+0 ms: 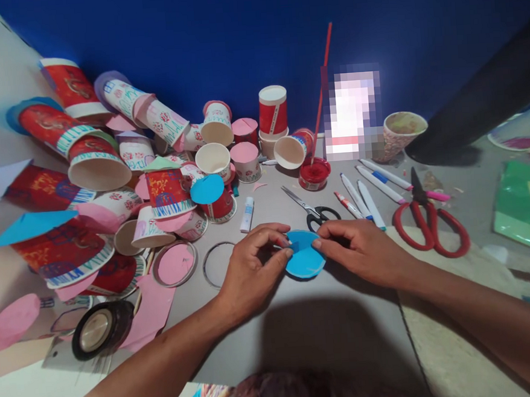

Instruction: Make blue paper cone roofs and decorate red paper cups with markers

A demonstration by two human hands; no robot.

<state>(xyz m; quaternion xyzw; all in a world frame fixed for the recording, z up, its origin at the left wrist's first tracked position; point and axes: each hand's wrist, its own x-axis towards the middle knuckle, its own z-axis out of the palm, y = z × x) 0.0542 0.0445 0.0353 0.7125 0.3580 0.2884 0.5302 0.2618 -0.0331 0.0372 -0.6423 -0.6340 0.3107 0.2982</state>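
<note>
A round blue paper disc (pixel 304 263) is held over the grey table between my two hands. My left hand (pixel 259 256) pinches its left edge between thumb and fingers. On the opposite edge, my right hand (pixel 352 244) grips the paper with thumb and forefinger. Just behind the disc lie black-handled scissors (pixel 314 212), their blades pointing away to the left. A small glue tube (pixel 247 215) rests beyond my left hand. Near my left wrist is a thin grey ring (pixel 215 265).
Decorated paper cups (pixel 169 193) with coloured paper tops crowd the left side. Red-handled shears (pixel 430 226) and several markers (pixel 365 197) lie to the right. A red pot (pixel 313 174) with a stick stands at the back. Black tape (pixel 102 331) sits front left.
</note>
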